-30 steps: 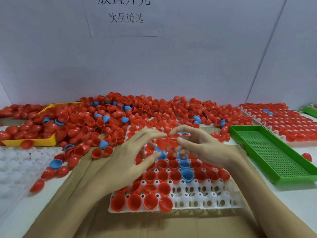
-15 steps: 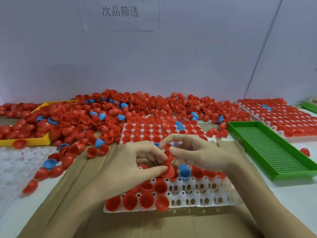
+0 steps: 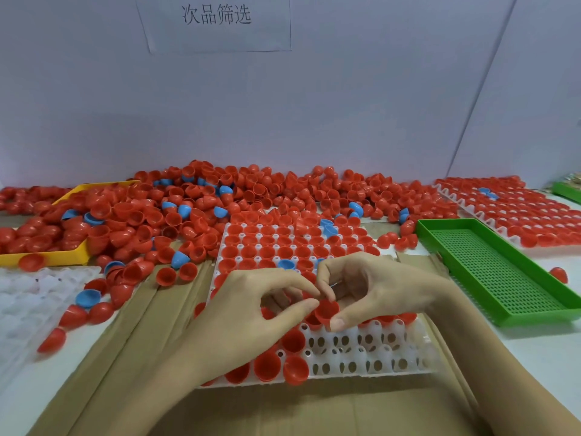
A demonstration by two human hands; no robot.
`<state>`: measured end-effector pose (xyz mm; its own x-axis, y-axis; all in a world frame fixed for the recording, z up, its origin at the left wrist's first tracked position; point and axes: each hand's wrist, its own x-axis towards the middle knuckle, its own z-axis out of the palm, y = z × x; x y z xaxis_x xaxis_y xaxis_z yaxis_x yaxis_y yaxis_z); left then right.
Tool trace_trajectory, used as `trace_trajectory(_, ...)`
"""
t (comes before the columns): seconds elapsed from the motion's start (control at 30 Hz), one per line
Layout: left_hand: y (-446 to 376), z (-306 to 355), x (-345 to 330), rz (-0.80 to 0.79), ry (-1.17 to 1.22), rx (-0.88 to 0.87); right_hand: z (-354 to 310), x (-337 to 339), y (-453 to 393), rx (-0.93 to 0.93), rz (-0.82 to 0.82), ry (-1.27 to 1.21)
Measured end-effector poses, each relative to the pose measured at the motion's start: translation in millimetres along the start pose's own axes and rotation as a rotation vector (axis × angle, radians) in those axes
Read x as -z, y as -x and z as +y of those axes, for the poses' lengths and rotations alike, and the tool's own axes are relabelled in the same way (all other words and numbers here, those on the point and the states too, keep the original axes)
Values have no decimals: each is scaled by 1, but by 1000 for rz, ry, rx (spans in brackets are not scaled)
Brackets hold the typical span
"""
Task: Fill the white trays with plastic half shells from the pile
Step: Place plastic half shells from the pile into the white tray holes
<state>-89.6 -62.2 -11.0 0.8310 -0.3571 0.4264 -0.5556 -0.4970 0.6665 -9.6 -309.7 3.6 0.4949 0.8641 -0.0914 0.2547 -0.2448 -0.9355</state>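
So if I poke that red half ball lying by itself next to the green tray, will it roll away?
The lone red plastic half shell would probably rock or skid rather than roll far, since only its dome is round. It looks thin and hollow, so likely very light. Its glossy surface suggests it could slide easily on the smooth white table.

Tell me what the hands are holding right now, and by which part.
A red half shell is pinched at its rim between the right hand's thumb and fingers, above the white tray. The left hand's fingertips meet it on its left side.
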Motion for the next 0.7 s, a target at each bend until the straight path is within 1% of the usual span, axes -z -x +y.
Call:
trace_trajectory(0.2,0,-1,6,-101,116,103,2,3,1,50,-95,-22)
trace_trajectory(0.3,-1,0,9,-129,137,87,4,12,7,50,-122,-62)
trace_trajectory(0.4,2,0,6,-231,137,54,8,20,14,35,-27,-95)
trace_trajectory(0.5,5,-1,-2,-297,-97,-67,14,25,15,54,81,-162)
trace_trajectory(0.57,5,0,-8,-295,-197,-149,17,27,15,63,140,-177)
trace_trajectory(0.67,6,-2,-8,-295,-244,-226,20,27,14,72,188,-181)
trace_trajectory(0.7,6,-5,-7,-320,-233,-235,21,27,14,75,196,-184)
